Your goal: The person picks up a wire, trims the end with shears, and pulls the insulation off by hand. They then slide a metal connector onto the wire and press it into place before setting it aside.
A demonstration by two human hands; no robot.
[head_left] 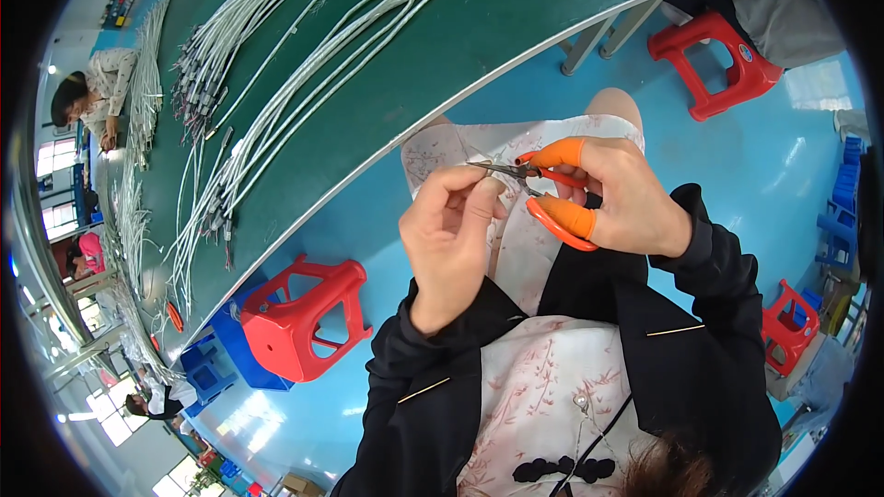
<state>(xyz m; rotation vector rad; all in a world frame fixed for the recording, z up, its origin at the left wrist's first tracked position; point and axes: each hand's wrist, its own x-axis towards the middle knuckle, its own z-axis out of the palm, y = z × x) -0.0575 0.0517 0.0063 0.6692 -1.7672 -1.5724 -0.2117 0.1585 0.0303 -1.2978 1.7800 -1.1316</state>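
Observation:
My right hand (631, 198), with orange finger covers on the thumb and a finger, holds a pair of scissors (527, 175). Red loops form their handles, and the dark pointed blades reach left to the fingertips of my other hand. My left hand (449, 244) is closed in a pinch, thumb against forefinger, right beside the blades. Whatever sits in that pinch is too small and too covered to make out. Both hands are above my lap, over a pale patterned skirt (437, 152).
On the green table (479, 37) lie bundles of white cables (313, 83) with dark ends. Red stools stand left (299, 317) and at the upper right (714, 64). A person (101, 97) bends over the table at far left; another sits at the upper right.

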